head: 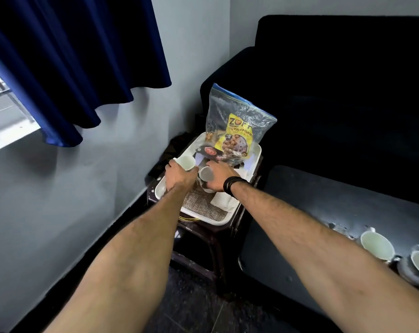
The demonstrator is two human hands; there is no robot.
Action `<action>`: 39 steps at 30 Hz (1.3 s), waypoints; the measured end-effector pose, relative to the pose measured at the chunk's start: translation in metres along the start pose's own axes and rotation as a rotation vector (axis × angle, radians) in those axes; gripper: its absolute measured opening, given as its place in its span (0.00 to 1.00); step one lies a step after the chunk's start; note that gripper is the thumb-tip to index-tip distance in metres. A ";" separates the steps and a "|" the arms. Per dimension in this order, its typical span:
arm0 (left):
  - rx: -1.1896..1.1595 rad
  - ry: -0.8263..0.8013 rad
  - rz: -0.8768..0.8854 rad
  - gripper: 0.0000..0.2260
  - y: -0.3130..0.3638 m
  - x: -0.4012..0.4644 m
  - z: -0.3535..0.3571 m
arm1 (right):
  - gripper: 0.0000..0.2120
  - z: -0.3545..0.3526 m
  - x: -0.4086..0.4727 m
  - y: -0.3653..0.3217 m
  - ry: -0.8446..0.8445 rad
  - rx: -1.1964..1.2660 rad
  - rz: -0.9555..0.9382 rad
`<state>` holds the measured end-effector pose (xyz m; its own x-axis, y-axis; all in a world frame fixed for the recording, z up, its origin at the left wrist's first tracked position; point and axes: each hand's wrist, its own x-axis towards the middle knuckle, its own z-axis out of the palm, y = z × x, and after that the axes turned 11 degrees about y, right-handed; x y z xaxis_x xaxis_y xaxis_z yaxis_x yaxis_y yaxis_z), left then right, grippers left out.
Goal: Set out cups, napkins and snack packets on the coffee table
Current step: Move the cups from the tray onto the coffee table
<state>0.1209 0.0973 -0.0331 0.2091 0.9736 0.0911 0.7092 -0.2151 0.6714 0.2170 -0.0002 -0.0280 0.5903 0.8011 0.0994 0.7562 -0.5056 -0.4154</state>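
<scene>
Over the white tray (230,218), the left hand (179,175) is gripping a white cup (186,162); the right hand (219,175) is seemingly closing around a grey cup (205,174) near the tray's middle.

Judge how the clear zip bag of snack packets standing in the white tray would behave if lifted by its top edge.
The zip bag looks like thin, crinkled plastic, so it would probably sag and fold. The yellow packet sits low inside, so the weight likely hangs at the bottom. It leans on the sofa, suggesting a push could topple it.
</scene>
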 end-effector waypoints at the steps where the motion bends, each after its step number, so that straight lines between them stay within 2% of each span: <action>1: 0.016 0.000 0.001 0.36 0.003 0.003 0.003 | 0.28 0.003 0.002 0.002 -0.002 0.034 0.022; 6: 0.022 -0.042 -0.024 0.36 0.010 0.011 0.008 | 0.32 0.012 -0.001 0.006 0.052 0.109 0.066; 10: 0.078 0.019 0.013 0.33 0.014 0.002 -0.004 | 0.32 0.006 -0.012 0.011 0.120 0.170 0.102; 15: 0.061 0.071 0.193 0.31 0.035 -0.001 -0.039 | 0.33 -0.041 -0.019 0.020 0.346 0.395 0.221; 20: -0.063 -0.023 0.418 0.28 0.096 -0.047 -0.050 | 0.32 -0.119 -0.060 0.072 0.465 0.352 0.340; 26: -0.129 -0.232 0.646 0.25 0.172 -0.136 0.001 | 0.34 -0.199 -0.138 0.177 0.571 0.226 0.565; 30: -0.064 -0.344 0.748 0.25 0.210 -0.199 0.047 | 0.37 -0.232 -0.192 0.253 0.612 0.155 0.744; 34: -0.042 -0.449 0.751 0.24 0.235 -0.253 0.090 | 0.38 -0.241 -0.233 0.312 0.630 0.123 0.876; 39: 0.009 -0.556 0.804 0.22 0.241 -0.300 0.146 | 0.38 -0.214 -0.257 0.358 0.581 0.093 0.962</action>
<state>0.3274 -0.2576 -0.0061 0.9188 0.3620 0.1574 0.2209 -0.8020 0.5550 0.3964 -0.4553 -0.0084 0.9765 -0.1920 0.0975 -0.0939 -0.7872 -0.6096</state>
